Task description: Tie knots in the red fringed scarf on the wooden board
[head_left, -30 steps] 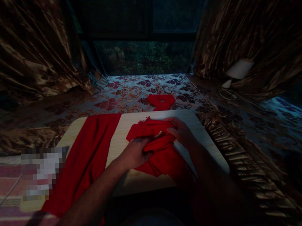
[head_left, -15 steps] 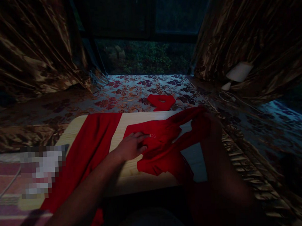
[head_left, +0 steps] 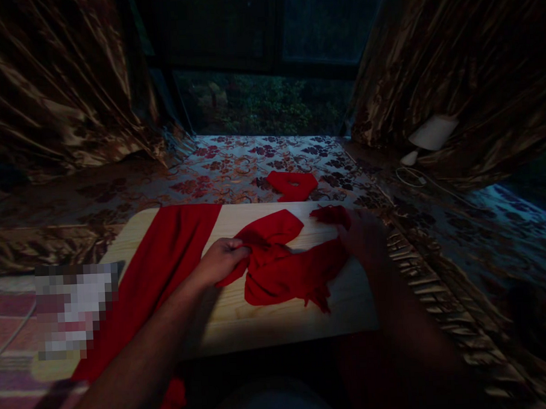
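A crumpled red cloth (head_left: 289, 270) lies across a pale wooden board (head_left: 228, 336). Loose, ragged strands hang from its lower right edge. My left hand (head_left: 225, 259) pinches the cloth's left side, thumb pressed against the curled fingers. At the right end, my right hand (head_left: 363, 233) grips another part of the same cloth; shadow partly hides its fingers. A second length of red fabric (head_left: 167, 263) runs down the board's left side, beneath my left forearm, and hangs over the near edge.
Beyond the board, a small red cloth piece (head_left: 294, 182) rests on a flower-patterned cover (head_left: 235, 158). A white lamp (head_left: 434, 131) with a cord stands at the right. Gold-brown curtains (head_left: 60, 87) frame the window. Something pixelated (head_left: 74, 312) lies at the left.
My left hand has gone from lying flat on the cloth to pinching it. My right hand has moved left and lower. The cloth is bunched differently, and its white marking no longer shows.
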Motion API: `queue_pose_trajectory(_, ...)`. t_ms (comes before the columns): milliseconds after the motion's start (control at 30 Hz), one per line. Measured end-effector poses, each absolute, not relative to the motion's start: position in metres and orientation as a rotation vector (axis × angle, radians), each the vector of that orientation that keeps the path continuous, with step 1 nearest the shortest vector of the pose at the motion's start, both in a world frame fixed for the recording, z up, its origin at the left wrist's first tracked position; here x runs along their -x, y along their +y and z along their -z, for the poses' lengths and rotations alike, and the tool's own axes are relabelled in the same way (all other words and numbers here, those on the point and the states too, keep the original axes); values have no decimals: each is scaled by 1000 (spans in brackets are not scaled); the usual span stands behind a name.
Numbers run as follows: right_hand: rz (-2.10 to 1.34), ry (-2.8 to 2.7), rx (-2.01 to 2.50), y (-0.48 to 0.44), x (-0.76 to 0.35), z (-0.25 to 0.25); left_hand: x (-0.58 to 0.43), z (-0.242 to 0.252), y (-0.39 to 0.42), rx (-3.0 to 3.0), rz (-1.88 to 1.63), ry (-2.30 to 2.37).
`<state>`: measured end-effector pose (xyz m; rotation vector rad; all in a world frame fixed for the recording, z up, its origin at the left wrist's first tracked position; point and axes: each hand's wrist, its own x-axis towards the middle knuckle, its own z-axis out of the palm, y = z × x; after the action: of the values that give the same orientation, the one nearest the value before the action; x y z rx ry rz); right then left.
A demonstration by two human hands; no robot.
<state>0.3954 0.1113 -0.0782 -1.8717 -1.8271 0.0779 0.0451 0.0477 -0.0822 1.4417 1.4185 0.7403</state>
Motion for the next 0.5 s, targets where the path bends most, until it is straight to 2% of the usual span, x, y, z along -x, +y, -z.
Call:
queue_pose_trajectory(33,-100,-1932,1742,100,-378,73,-47,80,47,-1408,-761,1400)
queue_pose_trajectory(133,-518,-2294,1178,64,-321,64,-55,77,47,-1350,-820,1330)
queue_pose_trajectory(200,-665,-2478,925,45,-292,63,-59,76,48,-1300,-883,1283)
queue_pose_trajectory(500,-372,-2894,1142,52,-303,70,-28,51,47,-542,-1450,1104)
